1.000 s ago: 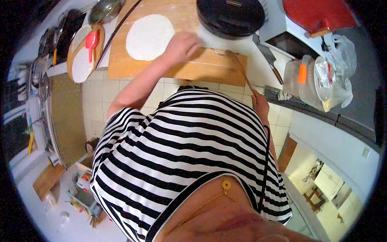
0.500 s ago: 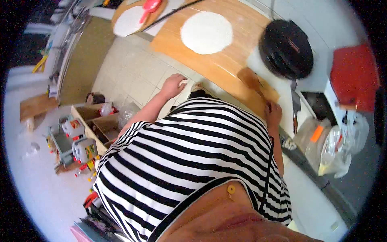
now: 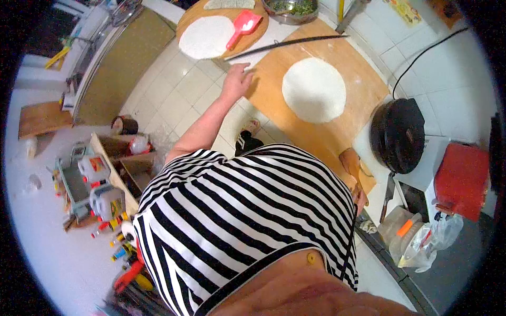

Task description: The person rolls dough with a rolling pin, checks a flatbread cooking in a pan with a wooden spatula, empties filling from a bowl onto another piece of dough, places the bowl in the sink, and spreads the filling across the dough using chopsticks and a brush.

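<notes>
My left hand (image 3: 236, 81) is open, its fingers spread at the left edge of the wooden board (image 3: 266, 87). Just beyond it a long, thin, dark rolling pin (image 3: 287, 46) lies across the board's far side. A round, flat white sheet of dough (image 3: 314, 90) rests on the board. Over at the near right corner, my right hand (image 3: 360, 200) is closed at the lower end of a brown, flat-headed wooden tool (image 3: 349, 161). My striped shirt partly hides that hand.
A second round of dough (image 3: 204, 38) and a red scoop (image 3: 245, 26) sit on a round board. Behind is a metal bowl (image 3: 295, 11) of chopped greens. To the right stand a black electric pan (image 3: 398, 137), a knife (image 3: 388, 199) and plastic bags (image 3: 421, 239).
The camera view has shifted, bringing the greens bowl and the whole rolling pin into sight. My left hand has moved forward to the board's edge. My right hand stays by the brown tool.
</notes>
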The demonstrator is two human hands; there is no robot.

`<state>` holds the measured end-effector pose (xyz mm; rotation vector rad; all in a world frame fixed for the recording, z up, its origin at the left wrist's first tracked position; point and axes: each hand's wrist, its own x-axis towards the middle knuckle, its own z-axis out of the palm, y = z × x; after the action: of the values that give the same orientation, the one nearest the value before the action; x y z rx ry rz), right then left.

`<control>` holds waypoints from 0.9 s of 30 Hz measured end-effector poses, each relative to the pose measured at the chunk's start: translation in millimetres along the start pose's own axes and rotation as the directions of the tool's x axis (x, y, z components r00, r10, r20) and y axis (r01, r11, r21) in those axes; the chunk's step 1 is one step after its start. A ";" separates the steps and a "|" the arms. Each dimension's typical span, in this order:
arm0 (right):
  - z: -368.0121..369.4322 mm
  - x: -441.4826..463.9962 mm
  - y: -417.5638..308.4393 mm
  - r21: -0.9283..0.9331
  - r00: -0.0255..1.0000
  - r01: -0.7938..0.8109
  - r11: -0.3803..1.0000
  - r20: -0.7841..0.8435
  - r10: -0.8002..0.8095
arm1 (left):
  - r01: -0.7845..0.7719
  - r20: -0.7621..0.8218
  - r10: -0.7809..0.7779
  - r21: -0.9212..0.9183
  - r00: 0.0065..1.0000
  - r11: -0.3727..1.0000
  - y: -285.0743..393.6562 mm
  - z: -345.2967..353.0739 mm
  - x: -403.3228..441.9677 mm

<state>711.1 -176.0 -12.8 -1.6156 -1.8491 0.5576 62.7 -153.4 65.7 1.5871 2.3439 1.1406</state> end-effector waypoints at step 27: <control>175.9 112.0 -345.4 -0.018 0.988 -0.067 0.998 0.141 0.068 | 0.721 0.723 -0.411 -0.665 0.556 -0.195 -69.0 170.4 335.6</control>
<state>332.8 -109.0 110.5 -1.6913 -1.9086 0.7069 -65.2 202.5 7.8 -0.0166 1.0927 1.4431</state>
